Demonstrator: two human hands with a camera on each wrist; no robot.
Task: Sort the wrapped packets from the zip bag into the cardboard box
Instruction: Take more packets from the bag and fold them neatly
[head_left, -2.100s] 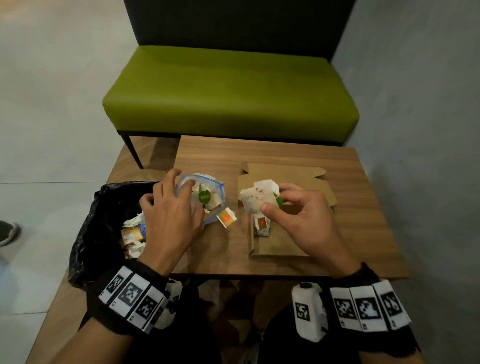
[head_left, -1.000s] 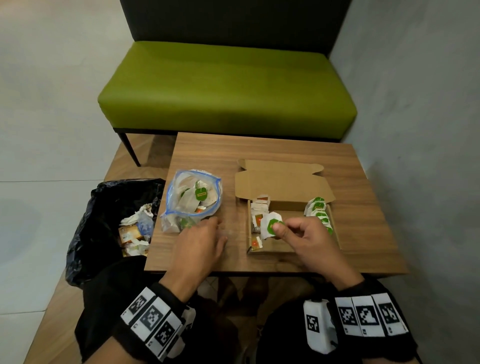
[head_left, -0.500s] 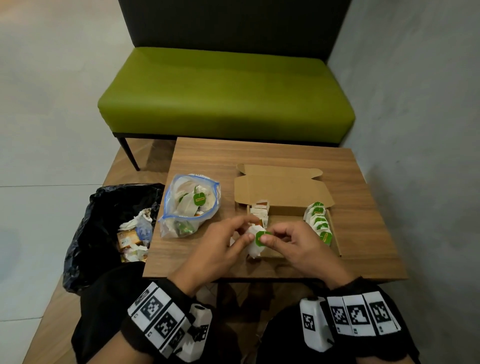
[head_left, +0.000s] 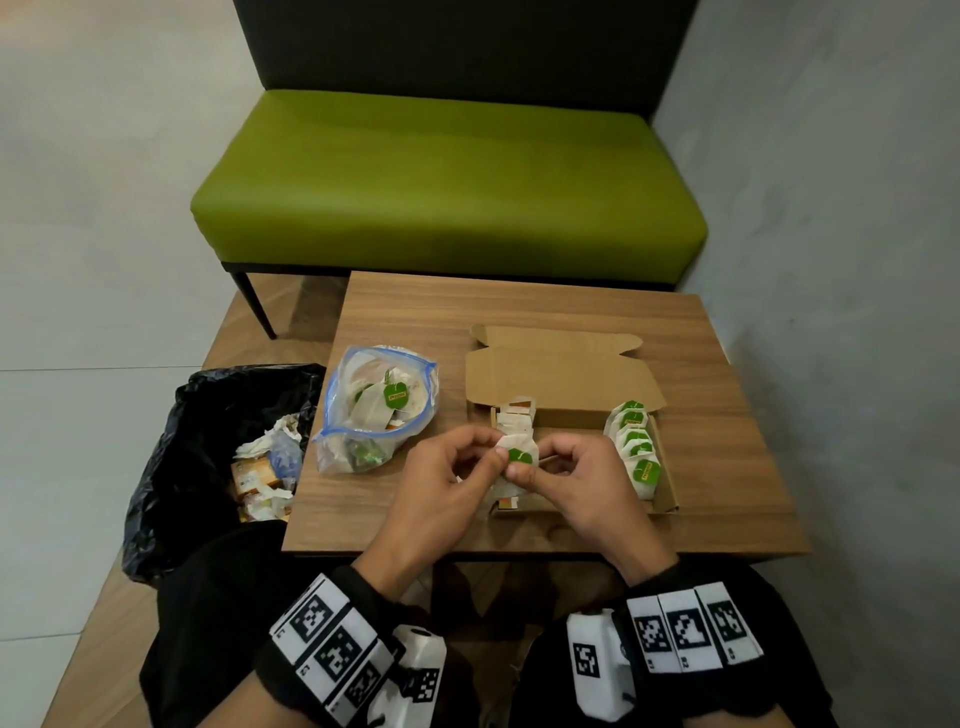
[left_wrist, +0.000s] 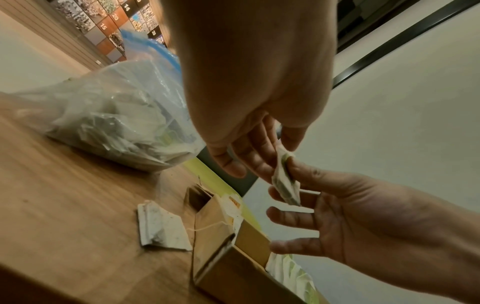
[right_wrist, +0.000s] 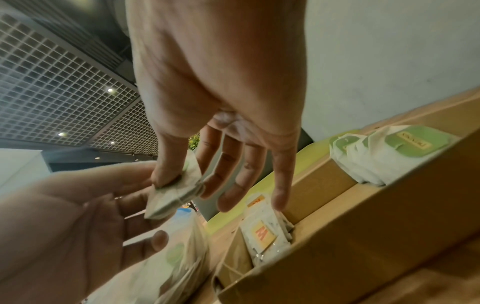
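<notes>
Green-tagged packet (head_left: 519, 457): held in the air between both hands, above the near left part of the box (head_left: 665, 493), clear of the surface (head_left: 571, 306). Left hand (head_left: 447, 486): thumb and forefinger pinch the packet's left edge; other fingers (left_wrist: 233, 164) loosely extended. Right hand (head_left: 582, 483): thumb and forefinger pinch the right edge; its other three fingers hang straight, holding nothing.

Box contents: green-tagged row (head_left: 636, 447) standing along the right wall; orange-tagged packets (head_left: 517, 415) at the left. Zip bag (head_left: 376, 410) lies left of the box, mouth open, more packets inside. One loose white packet (left_wrist: 162, 228) lies on the surface just beside the box's left wall.

Step in hand, as judged: straightening the packet before filing it. Advice: flatten it and tuck in any loose string, release the left pinch, carry it right and stand it at the near end of the green row, tag facing the same way; avoid dragging across the orange packets.

Limits of view: the hands cover the box's near left corner, so the count there cannot be told. Tag print is unreadable. The bag's lower contents are blurred. A black bin bag (head_left: 208, 431) of scrap sits on the floor to the left.
</notes>
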